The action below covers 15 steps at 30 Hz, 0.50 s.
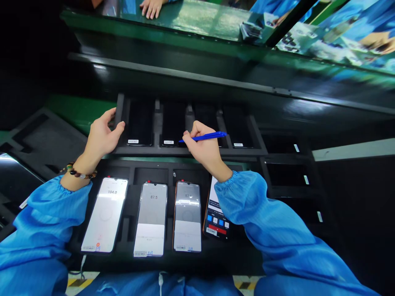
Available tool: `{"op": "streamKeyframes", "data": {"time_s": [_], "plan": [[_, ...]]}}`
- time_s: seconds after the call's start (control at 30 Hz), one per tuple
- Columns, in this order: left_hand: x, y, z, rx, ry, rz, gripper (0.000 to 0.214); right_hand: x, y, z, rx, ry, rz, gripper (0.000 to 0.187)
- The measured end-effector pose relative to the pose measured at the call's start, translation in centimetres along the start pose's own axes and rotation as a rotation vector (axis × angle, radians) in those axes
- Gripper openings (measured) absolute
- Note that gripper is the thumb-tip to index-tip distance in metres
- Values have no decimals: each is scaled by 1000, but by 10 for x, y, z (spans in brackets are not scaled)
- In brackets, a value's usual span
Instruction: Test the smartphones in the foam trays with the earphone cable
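Note:
My right hand (202,146) is closed around a blue pen (212,135), its tip pointing left over the foam tray. My left hand (105,131) grips the left edge of that black tray (191,152), thumb on top and fingers partly hidden behind the side. In the tray lie several dark-screened phones, among them a phone (140,121) nearest my left hand and a phone (173,121) by the pen tip, each with a small white label. Closer to me, a lit phone showing 104.0 (106,213), two showing grey-white screens, and a phone (216,226) partly under my right sleeve lie in another tray.
More dark phones (286,174) lie in a tray at the right. A foam tray (46,135) sits tilted at the left. White cables (160,279) hang at the front edge. Beyond the raised ledge, a co-worker's hand (151,8) rests on a green bench.

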State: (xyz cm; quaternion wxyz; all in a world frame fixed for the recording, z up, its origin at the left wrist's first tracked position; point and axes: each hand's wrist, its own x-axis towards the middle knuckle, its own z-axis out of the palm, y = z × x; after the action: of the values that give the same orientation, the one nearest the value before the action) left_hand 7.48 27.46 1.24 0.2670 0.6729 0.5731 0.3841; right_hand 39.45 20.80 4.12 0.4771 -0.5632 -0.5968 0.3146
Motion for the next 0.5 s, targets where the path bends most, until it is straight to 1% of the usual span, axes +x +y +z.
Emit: {"op": "streamKeyframes", "data": {"time_s": [0.17,0.37,0.43,0.5], "plan": [[1,3,-1,2,-8,-6,66,1,0,0,-51,22,1,41],[1,3,-2,-9,-15,-19,68,2,-2,1,-7,16,-23,44],[1,4,-1,-19,-11,-20,68,4,-2,-4,59,23,27,48],[1,4,-1,-22,0,-29,68,7,0,-18,128,63,97,51]]}}
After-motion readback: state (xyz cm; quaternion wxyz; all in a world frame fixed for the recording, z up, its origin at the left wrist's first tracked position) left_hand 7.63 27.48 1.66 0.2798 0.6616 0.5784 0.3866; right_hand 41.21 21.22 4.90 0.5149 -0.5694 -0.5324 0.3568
